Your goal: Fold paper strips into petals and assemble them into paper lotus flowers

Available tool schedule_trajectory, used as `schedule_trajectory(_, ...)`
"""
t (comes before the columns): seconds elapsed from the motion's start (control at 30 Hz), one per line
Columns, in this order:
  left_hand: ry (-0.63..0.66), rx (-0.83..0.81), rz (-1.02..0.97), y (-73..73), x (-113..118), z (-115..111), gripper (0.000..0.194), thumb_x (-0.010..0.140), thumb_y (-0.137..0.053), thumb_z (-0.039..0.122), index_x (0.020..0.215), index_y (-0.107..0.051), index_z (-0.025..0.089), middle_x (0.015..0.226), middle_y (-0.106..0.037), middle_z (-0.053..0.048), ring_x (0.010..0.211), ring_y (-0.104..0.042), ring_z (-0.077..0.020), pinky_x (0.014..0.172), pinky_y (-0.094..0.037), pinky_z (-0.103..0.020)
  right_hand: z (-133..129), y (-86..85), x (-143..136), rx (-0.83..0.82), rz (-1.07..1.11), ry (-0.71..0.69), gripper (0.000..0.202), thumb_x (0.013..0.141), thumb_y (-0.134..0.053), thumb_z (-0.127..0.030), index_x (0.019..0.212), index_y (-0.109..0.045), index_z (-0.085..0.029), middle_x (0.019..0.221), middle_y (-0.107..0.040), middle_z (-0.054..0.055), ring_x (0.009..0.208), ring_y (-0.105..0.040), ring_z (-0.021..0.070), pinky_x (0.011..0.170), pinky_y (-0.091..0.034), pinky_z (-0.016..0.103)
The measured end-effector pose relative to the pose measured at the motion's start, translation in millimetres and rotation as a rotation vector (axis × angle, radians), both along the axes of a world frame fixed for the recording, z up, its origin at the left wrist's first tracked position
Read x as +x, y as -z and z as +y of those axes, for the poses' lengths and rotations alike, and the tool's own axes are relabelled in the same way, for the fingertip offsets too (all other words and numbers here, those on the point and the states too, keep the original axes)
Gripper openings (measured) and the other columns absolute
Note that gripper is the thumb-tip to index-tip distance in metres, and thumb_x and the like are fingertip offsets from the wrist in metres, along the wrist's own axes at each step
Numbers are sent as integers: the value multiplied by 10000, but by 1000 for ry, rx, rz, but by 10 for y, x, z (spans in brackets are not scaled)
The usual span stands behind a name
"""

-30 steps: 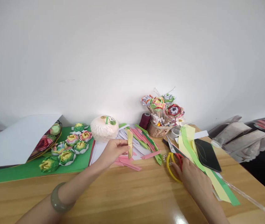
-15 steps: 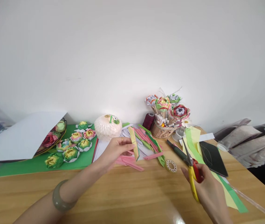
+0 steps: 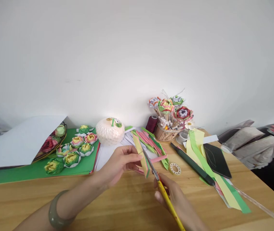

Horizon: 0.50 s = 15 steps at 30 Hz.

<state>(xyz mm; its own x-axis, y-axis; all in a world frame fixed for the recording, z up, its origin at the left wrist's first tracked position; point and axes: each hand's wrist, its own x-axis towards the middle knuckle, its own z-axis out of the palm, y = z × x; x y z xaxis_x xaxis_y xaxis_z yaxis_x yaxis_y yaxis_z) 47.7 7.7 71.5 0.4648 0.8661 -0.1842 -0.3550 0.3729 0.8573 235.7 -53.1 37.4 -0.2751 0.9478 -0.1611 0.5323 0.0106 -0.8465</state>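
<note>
My left hand [image 3: 124, 162], a bangle on its wrist, pinches a small stack of folded paper strips [image 3: 141, 154], yellow on top with green and pink edges below. My right hand [image 3: 172, 195] grips scissors [image 3: 167, 199] with yellow and red handles. The blades point up and left, lying along the right edge of the paper strips. Whether they touch the paper I cannot tell. Behind both hands lies a pile of pink and green paper strips [image 3: 151, 141]. A roll of tape [image 3: 175, 168] rests just beyond my right hand.
Paper flowers [image 3: 71, 158] sit on green paper at the left. A white foam-wrapped ball [image 3: 110, 131] and a basket [image 3: 167, 133] of paper flowers stand by the wall. Toward the right lie a dark green cutter [image 3: 192, 164], long paper strips [image 3: 225, 189] and a black tablet [image 3: 217, 160].
My right hand has brought the scissors leftward from beside the cutter to the paper strips. My left hand still holds the strips, at a slightly different tilt.
</note>
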Motion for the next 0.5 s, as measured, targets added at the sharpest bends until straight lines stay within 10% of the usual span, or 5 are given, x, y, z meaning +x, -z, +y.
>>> schedule_trajectory(0.5,-41,-68,51,7,76,-62,210,621,-715,265,604,-555,129,608,-636,-5,589,-594,-108,603,-474,-236,-17,-75,-138,13,108,19,472,758,-424,-644,797,-494,-178,695,-477,5,649,-426,161,600,-381,266)
